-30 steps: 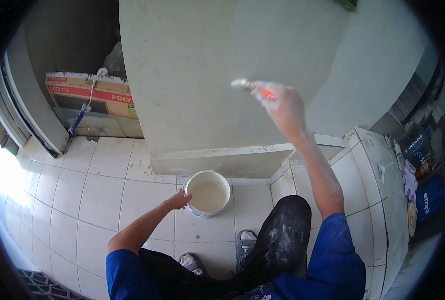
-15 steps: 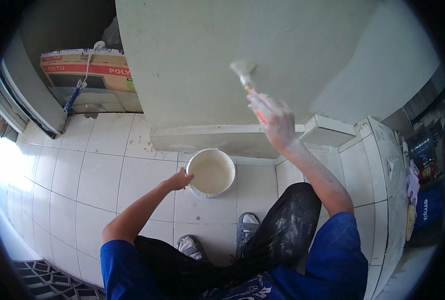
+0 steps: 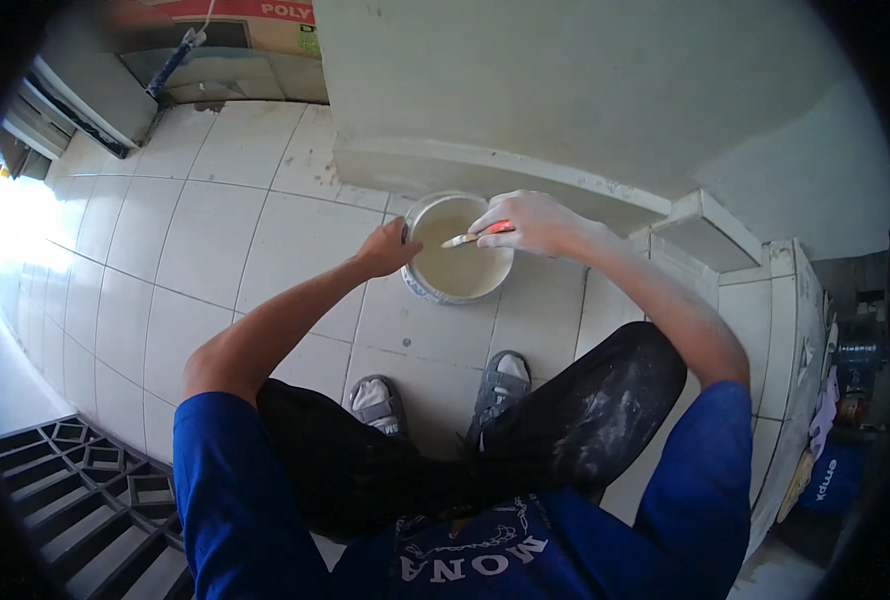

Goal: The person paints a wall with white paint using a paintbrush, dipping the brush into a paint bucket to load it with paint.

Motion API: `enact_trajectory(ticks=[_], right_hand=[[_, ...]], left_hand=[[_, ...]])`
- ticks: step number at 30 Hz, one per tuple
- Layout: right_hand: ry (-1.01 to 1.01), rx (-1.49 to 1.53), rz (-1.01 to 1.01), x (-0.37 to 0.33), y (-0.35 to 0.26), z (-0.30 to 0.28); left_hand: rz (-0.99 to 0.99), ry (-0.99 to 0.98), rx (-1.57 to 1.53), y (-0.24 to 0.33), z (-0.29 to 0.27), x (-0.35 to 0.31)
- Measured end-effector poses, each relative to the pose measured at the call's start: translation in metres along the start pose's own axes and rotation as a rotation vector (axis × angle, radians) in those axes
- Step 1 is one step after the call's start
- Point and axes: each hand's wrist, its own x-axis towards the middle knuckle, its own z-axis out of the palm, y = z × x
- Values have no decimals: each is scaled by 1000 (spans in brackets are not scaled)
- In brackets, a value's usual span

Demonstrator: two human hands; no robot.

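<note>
A round white bucket (image 3: 427, 285) stands on the tiles in front of my feet, with cloudy, off-white liquid in it. My left hand (image 3: 388, 249) grips its left rim, thumb over the inside. Above the bucket's opening, my right hand (image 3: 525, 224), coated in pale powder or paint, is closed around the red handle of a paintbrush (image 3: 460, 241). The brush points left over the liquid; whether its bristles touch the surface I cannot tell.
Beyond the bucket rises a pale wall (image 3: 565, 90) with a ledge at its foot. A paint roller (image 3: 173, 66) leans by a cardboard box (image 3: 265, 35) at the far left. A black rack (image 3: 85, 500) lies near left, and a tiled step (image 3: 785, 330) holds the right side.
My right hand has brought the brush down from the wall to over the bucket. The left hand keeps its hold on the rim. The view has tilted lower.
</note>
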Motion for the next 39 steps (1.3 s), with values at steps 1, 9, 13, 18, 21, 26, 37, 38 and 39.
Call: enact_trajectory(ticks=[1,9,13,18,21,26,37,38,39], right_hand=[[-115,-18,9,7,5,12],[-256,-293,62,37,44,114],[-307,-267,105,33,53,137],[-163,-98,107,35,67,130],[-46,45,147,39,68,117],[138,296,216,37,69,98],[-306,-141,64,36,68,128],[-305,-142,61,36,67,129],[-288,-123,83,36,67,129]], left_hand=[[-11,30,-40,8,0,-5],[37,117,-104,43,12,-22],[27,119,-105,40,12,-23],[-43,144,-99,29,13,-23],[-54,165,-101,14,13,-20],[-37,166,-57,-2,8,-13],[69,204,-62,28,19,-18],[68,206,-62,28,19,-19],[63,200,-64,28,19,-20]])
